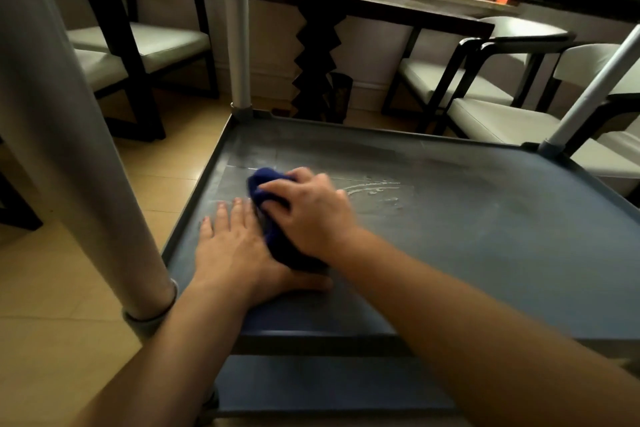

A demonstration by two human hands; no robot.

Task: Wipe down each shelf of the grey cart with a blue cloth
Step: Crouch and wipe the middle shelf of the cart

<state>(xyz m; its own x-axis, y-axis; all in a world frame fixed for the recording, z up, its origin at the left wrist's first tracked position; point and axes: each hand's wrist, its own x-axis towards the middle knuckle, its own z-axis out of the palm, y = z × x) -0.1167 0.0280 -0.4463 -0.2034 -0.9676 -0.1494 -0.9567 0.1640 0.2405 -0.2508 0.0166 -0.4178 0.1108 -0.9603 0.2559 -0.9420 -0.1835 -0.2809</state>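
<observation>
My right hand (pixel 311 215) clutches the blue cloth (pixel 273 218) on the shelf (pixel 467 236); left hand (pixel 232 250) flat, released, probably touching the cloth.

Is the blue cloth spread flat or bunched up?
Bunched up: the cloth sits crumpled under the right hand on the shelf.

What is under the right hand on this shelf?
The bunched blue cloth lies under the right hand, pressed onto the grey shelf. The shelf surface beneath cloth and hand is covered from view.
</observation>
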